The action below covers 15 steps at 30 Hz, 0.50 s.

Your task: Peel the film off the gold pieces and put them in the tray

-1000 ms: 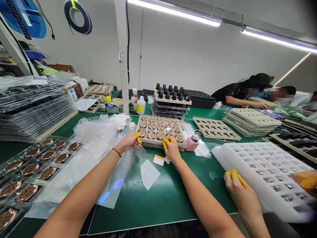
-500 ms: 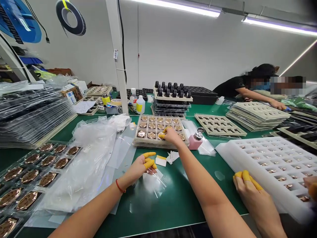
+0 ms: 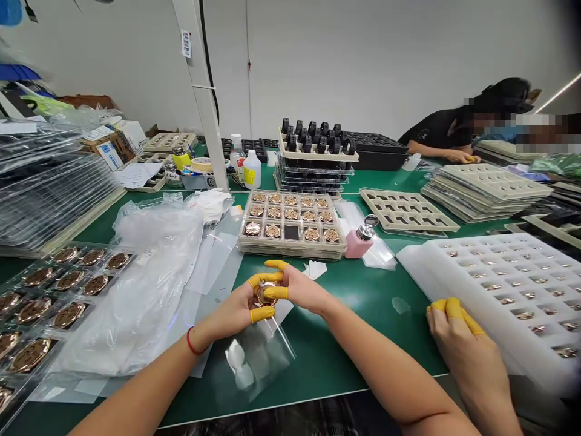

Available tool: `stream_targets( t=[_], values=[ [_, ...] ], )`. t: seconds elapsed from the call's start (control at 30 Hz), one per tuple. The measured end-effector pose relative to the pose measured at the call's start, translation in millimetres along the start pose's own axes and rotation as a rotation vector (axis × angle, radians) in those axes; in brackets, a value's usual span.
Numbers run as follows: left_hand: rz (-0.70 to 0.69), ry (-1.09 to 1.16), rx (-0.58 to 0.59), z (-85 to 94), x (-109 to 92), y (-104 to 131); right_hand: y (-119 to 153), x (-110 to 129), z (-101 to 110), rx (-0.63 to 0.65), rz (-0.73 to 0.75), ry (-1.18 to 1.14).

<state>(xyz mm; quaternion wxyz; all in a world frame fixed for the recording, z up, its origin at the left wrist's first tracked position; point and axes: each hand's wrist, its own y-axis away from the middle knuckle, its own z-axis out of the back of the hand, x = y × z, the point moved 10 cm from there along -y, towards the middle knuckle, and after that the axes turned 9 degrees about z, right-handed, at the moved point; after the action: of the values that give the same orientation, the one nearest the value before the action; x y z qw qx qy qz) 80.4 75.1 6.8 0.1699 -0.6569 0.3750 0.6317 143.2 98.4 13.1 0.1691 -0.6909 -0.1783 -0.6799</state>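
Note:
In front of me both hands meet over the green bench, yellow finger cots on their fingers. My right hand pinches a small rose-gold watch case from the right. The fingers of my left hand close on its other side. Below my left hand hangs a clear plastic sheet or bag, partly hidden at its top. Just beyond is a cream tray of similar rose-gold cases in rows; one front-row slot shows dark. A crumpled white wipe lies between hands and tray.
A pink pump bottle stands right of the tray. Another person's hand rests beside a white foam tray at right. Plastic bags and clear trays of cases cover the left. Black parts stand behind.
My right hand has taken a watch case from the tray's front row and brought it back to my left hand. The view has shifted.

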Motion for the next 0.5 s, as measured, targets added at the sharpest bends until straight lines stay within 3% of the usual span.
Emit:
stream_targets(
  t=[0.07, 0.13, 0.2, 0.27, 0.4, 0.5],
  values=[
    [0.052, 0.032, -0.029, 5.2, 5.7, 2.8, 2.3, 12.5, 25.3, -0.057, 0.068, 0.245],
    [0.083, 0.057, -0.069, 11.6, 8.3, 4.6, 8.0, 29.6, 58.5, -0.151, 0.111, 0.644],
    [0.086, 0.03, -0.103, 15.8, 7.7, 5.4, 14.1, 32.1, 85.7, -0.204, 0.02, 1.042],
    [0.081, -0.031, -0.125, 17.3, 6.6, 5.2, 17.2, 17.8, 100.9, -0.188, -0.133, 1.269],
    [0.086, -0.068, -0.135, 16.0, 9.2, 4.3, 17.0, -4.7, 104.3, -0.179, -0.206, 1.342],
    [0.126, -0.038, -0.152, 17.1, 15.9, 3.8, 27.1, 13.6, 116.3, -0.236, -0.141, 1.314]
  ],
)
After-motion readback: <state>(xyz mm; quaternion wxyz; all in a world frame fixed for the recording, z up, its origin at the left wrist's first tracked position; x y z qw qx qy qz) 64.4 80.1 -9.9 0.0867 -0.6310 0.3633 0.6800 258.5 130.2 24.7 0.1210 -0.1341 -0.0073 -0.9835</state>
